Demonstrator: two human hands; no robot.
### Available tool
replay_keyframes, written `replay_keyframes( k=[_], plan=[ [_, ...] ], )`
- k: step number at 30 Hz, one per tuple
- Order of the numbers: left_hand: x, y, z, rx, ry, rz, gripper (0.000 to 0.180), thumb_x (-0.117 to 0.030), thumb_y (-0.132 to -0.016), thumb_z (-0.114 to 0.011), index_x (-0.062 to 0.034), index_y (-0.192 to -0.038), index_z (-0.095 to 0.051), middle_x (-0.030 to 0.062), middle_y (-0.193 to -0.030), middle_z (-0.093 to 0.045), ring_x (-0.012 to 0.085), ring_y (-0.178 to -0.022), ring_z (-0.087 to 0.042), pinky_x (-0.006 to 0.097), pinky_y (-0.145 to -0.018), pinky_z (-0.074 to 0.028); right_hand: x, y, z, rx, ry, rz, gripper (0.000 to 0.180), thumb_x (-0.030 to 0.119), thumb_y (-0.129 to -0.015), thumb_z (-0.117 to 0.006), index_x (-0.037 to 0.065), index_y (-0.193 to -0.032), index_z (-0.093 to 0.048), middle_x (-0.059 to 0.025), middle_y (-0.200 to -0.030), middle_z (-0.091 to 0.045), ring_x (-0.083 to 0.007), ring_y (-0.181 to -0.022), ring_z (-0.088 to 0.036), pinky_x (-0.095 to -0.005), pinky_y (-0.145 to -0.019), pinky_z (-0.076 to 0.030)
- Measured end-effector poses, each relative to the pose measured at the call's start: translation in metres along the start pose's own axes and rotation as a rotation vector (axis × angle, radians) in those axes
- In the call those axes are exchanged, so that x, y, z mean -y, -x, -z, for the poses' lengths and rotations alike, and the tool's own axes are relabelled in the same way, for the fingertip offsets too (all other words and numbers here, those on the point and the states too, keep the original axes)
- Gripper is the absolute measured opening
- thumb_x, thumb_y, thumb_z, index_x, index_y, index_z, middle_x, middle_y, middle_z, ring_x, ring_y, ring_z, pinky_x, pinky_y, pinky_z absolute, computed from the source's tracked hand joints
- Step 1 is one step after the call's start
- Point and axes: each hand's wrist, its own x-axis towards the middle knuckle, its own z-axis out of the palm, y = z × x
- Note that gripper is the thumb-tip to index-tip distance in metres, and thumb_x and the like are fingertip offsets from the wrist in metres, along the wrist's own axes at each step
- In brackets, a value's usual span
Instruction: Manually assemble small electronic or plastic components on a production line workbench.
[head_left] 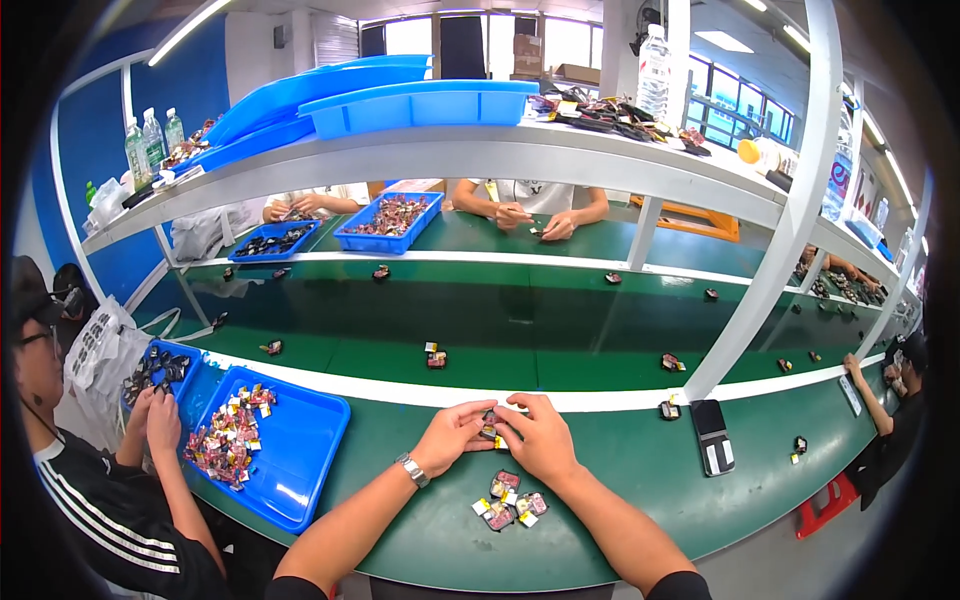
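Fingers (470, 409) of the left hand (447, 436) and right hand (541, 441) are pinched on a small dark part (490, 432) between them, over the green table (440, 540), just beyond a cluster of similar parts (505, 483).

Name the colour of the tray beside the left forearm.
Bright blue; the tray shows best in the head view.

The room is bright, lit by ceiling tube lights (188, 32) and distant windows (408, 38) washed out to white. Glare spots the blue tray (305, 435); the dark green belt (510, 315) carries dull reflections. Straight edges bow strongly; black vignetting fills the corners.
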Motion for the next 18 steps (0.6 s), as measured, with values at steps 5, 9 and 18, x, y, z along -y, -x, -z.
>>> replay_keyframes(
  k=[5,9,18],
  plan=[
    [0.006,0.002,0.009,-0.066,-0.021,-0.067,0.038,-0.005,-0.099,-0.045,-0.0008,-0.136,-0.046,0.0102,-0.118,-0.060,0.0174,-0.106,-0.063,0.032,-0.089,-0.056,0.041,-0.007,0.019,-0.024,-0.113,0.151,0.025,0.005,-0.072,-0.070,0.008,-0.097,-0.065,-0.0070,-0.100,-0.063,-0.0267,-0.090,-0.060,-0.0363,-0.075,-0.052],
    [0.000,-0.002,-0.001,-0.039,0.021,-0.061,0.036,-0.004,-0.098,-0.045,-0.0018,-0.134,-0.048,0.0096,-0.115,-0.061,0.0192,-0.103,-0.064,0.033,-0.089,-0.056,0.139,0.072,0.090,0.814,-1.000,-0.039,0.014,0.012,-0.083,-0.068,0.009,-0.097,-0.065,-0.0090,-0.093,-0.065,-0.0250,-0.097,-0.063,-0.0350,-0.084,-0.051],
    [0.000,-0.002,0.003,-0.005,-0.083,-0.073,0.035,-0.005,-0.099,-0.044,-0.0011,-0.134,-0.049,0.0086,-0.113,-0.062,0.0176,-0.101,-0.063,0.033,-0.088,-0.055,0.097,0.327,-0.056,0.866,-1.940,-1.890,0.032,0.020,-0.098,-0.050,-0.004,-0.117,-0.059,-0.0213,-0.120,-0.063,-0.0297,-0.112,-0.063,-0.0403,-0.097,-0.050]
  ],
)
